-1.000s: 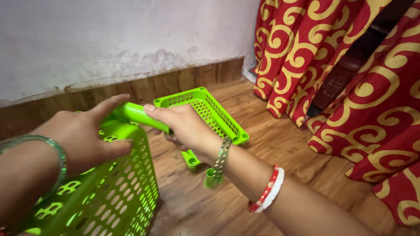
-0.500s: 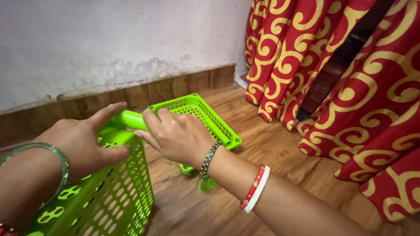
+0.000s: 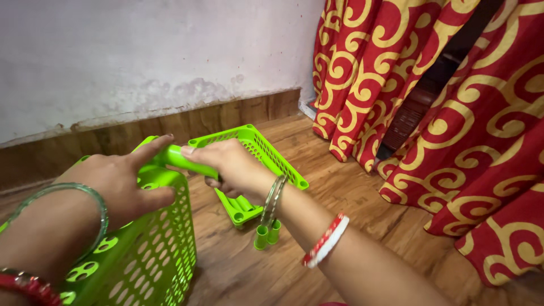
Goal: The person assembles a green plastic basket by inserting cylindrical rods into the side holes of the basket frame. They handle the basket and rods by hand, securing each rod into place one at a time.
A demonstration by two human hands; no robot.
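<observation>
At lower left of the frame the left hand [image 3: 116, 184] rests on the top corner of a green perforated basket [image 3: 141, 255], thumb pressed against its side wall and forefinger stretched out along a green tube [image 3: 184, 160]; its other fingers are hidden, so I cannot tell whether they curl. At frame centre the right hand [image 3: 235, 167] closes around that same tube, fingers wrapped over it, gripping it just beside the basket's corner; the tube slants from the basket corner toward the centre. Behind the right hand, a second green perforated tray [image 3: 255, 153] stands tilted on the wooden floor [image 3: 345, 198]; 2 short green tubes [image 3: 266, 233] lie on the floor just below the right wrist, touching each other. Red curtains with yellow swirls [image 3: 453, 113] fill the right side; a pale wall [image 3: 141, 56] fills the upper left.
</observation>
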